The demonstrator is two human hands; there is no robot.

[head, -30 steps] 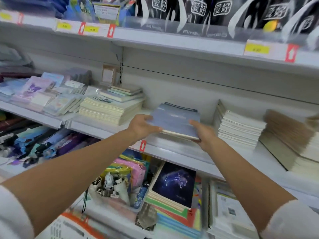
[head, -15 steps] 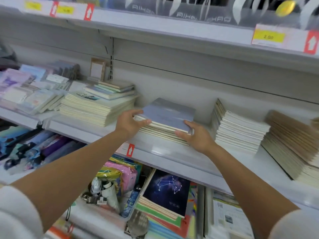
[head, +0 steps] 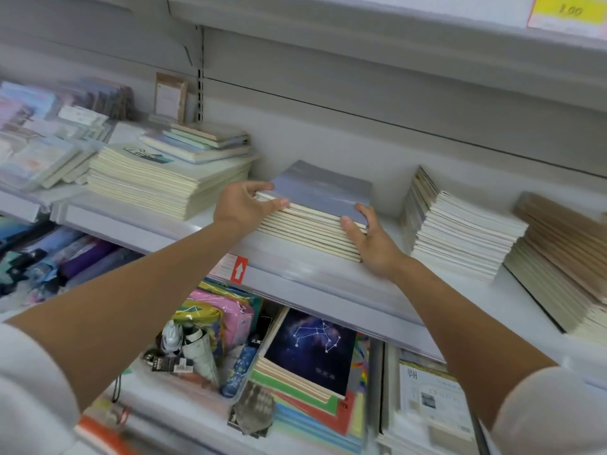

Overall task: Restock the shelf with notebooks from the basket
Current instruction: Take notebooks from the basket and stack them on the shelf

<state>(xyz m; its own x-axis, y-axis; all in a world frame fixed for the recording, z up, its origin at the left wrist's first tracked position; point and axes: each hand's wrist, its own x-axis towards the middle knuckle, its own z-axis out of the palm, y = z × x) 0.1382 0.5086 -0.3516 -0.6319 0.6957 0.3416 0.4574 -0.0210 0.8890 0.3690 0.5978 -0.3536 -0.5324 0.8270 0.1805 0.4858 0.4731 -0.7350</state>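
Scene: a person is reaching both bare arms into a white shop shelf lined with piles of stationery.
Task's thing: a stack of notebooks with a blue-grey top cover is lying flat on the shelf, between a cream pile well to its left and a white pile near its right.
Left hand: it is holding the stack's near left corner, with the thumb lying along the front page edges and the fingers curling round the left side.
Right hand: it is pressing against the near right corner with fairly straight fingers, thumb on the page edges and a fingertip on the cover.
Step, as judged: the person seems to be settling and squaring the stack in its place.
Weight: many thin books together are probably making a fairly heavy load that needs two hands.
Stiffness: each soft-cover book is likely bending easily, though the stack as a whole is behaving like a firm block.
Slipperiness: the smooth-looking covers could be letting the upper books slide off if the stack is tilting.
Where to hold: gripping two opposite sides or corners, thumbs above and fingers beneath, should be keeping the layers together.
Risk: pushing on one corner alone may be fanning the stack out of line.
Basket: I cannot make it out clearly in this view.
Below: a dark notebook with a constellation cover is lying on the lower shelf.
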